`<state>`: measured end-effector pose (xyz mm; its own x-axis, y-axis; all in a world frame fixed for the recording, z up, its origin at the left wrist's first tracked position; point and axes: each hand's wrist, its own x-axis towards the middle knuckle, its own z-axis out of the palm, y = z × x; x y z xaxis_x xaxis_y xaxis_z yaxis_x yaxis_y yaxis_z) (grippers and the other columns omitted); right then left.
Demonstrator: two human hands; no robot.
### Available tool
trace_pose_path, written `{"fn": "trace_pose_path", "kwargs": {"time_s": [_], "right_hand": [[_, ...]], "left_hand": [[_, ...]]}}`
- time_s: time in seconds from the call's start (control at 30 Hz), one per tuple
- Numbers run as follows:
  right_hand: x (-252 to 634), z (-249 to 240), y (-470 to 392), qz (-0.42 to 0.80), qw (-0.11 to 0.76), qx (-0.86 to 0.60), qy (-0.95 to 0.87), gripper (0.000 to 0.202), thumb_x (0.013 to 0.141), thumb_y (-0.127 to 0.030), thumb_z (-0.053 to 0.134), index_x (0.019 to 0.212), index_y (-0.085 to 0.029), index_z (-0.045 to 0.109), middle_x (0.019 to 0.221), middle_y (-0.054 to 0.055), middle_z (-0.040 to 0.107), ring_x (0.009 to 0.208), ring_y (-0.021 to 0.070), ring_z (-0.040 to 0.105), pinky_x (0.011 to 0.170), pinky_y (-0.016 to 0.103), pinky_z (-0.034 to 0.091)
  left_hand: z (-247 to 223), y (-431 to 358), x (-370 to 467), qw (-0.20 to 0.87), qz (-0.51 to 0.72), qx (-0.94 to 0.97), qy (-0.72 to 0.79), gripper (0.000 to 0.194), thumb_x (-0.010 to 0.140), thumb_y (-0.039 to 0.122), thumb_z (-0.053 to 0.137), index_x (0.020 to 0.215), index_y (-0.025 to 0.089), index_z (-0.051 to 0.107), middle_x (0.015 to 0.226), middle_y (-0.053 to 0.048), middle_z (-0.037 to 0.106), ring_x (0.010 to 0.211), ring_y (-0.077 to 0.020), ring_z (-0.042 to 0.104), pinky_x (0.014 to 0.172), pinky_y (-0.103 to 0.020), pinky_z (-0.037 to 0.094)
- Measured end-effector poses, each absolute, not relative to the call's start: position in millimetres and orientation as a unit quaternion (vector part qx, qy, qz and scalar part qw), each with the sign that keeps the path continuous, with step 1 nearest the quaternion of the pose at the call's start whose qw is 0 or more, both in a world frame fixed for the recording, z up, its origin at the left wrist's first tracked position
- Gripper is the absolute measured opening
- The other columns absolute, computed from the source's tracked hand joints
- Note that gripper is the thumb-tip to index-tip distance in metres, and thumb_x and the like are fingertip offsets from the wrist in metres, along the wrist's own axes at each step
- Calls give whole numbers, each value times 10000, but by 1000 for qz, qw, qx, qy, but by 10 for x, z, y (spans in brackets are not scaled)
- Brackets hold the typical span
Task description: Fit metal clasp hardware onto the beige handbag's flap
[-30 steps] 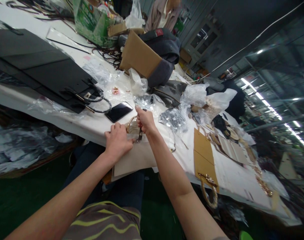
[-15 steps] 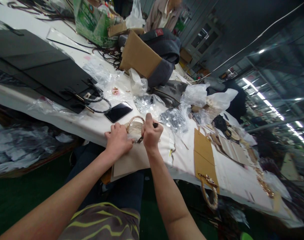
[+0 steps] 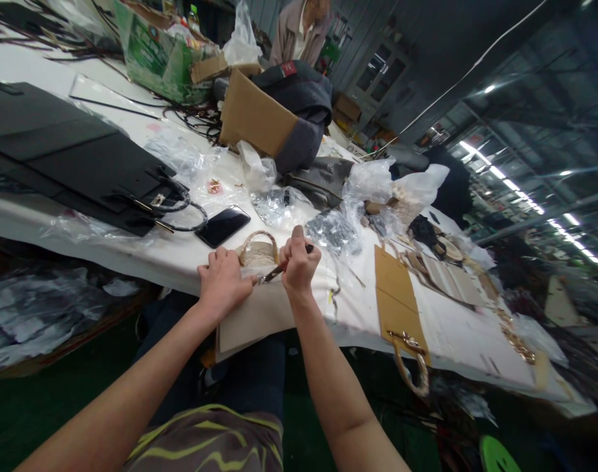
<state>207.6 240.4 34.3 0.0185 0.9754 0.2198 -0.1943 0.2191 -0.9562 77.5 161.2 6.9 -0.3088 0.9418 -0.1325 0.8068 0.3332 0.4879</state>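
A beige handbag (image 3: 257, 318) lies at the table's front edge, partly over my lap, with its curved handle (image 3: 258, 237) pointing away from me. My left hand (image 3: 223, 278) grips the bag's left side, its thumb beside a small metal fitting (image 3: 262, 279) below the handle. My right hand (image 3: 299, 260) is a fist around a thin dark-handled tool (image 3: 275, 271), which looks like a screwdriver. The tool slants down to the left, its tip at the fitting; exact contact is too small to tell.
A phone (image 3: 223, 226) and a black handbag (image 3: 77, 154) lie to the left. Plastic wrap (image 3: 333, 231) and a cardboard box (image 3: 256, 118) are beyond my hands. A mustard bag piece (image 3: 401, 298) with a handle sits right. A person (image 3: 298, 33) is across the table.
My view has shifted slightly. Both hands stay at the bag; the right fist and tool have turned a little, showing more of the shaft near the fitting.
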Motion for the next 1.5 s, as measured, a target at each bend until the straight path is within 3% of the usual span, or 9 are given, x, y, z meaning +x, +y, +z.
{"fn": "trace_pose_path", "kwargs": {"time_s": [0.23, 0.73, 0.9, 1.1, 1.2, 1.3, 1.5], "right_hand": [[2050, 223, 2297, 453, 581, -392, -550, 684, 1030, -697, 710, 627, -254, 380, 496, -56, 364, 411, 98, 334, 426, 298, 260], [2029, 281, 2203, 506, 567, -377, -530, 660, 1035, -657, 715, 633, -257, 377, 489, -65, 343, 387, 94, 317, 399, 288, 224], [1714, 185, 2581, 484, 499, -487, -528, 635, 999, -675, 721, 654, -257, 391, 504, -66, 352, 420, 94, 326, 400, 264, 257], [1488, 161, 2991, 528, 376, -580, -494, 539, 931, -561, 830, 681, -238, 478, 504, -70, 393, 468, 100, 369, 427, 237, 263], [1707, 304, 2809, 594, 431, -514, -443, 601, 943, -615, 798, 685, -267, 381, 508, -98, 316, 419, 85, 268, 382, 244, 191], [1939, 425, 2511, 556, 543, -423, -466, 696, 958, -698, 748, 654, -273, 288, 513, -94, 262, 408, 80, 235, 372, 259, 197], [1952, 362, 2180, 443, 582, -403, -550, 679, 1035, -725, 647, 631, -262, 359, 503, -57, 342, 412, 104, 327, 418, 292, 280]], "left_hand": [[32, 1633, 774, 193, 163, 551, 796, 521, 927, 556, 688, 1282, 178, 634, 1386, -202, 594, 1361, -412, 528, 1081, -577, 505], [47, 1614, 787, 204, 176, 545, 794, 524, 911, 549, 717, 1271, 177, 636, 1405, -200, 590, 1380, -413, 515, 1098, -578, 486], [7, 1611, 795, 192, 182, 550, 792, 504, 922, 524, 685, 1281, 174, 638, 1408, -212, 587, 1378, -413, 515, 1086, -565, 492], [-53, 1621, 759, 190, 181, 555, 790, 523, 919, 538, 657, 1291, 171, 641, 1404, -224, 579, 1388, -430, 512, 1076, -588, 506], [-63, 1603, 753, 195, 194, 554, 786, 515, 911, 529, 671, 1286, 177, 639, 1408, -213, 583, 1379, -419, 519, 1090, -585, 502], [-65, 1603, 759, 194, 206, 549, 787, 507, 899, 536, 697, 1259, 184, 639, 1407, -204, 581, 1375, -417, 520, 1100, -595, 497], [-95, 1642, 752, 214, 203, 541, 788, 520, 889, 549, 703, 1268, 200, 627, 1424, -206, 560, 1386, -420, 503, 1091, -598, 496]]}}
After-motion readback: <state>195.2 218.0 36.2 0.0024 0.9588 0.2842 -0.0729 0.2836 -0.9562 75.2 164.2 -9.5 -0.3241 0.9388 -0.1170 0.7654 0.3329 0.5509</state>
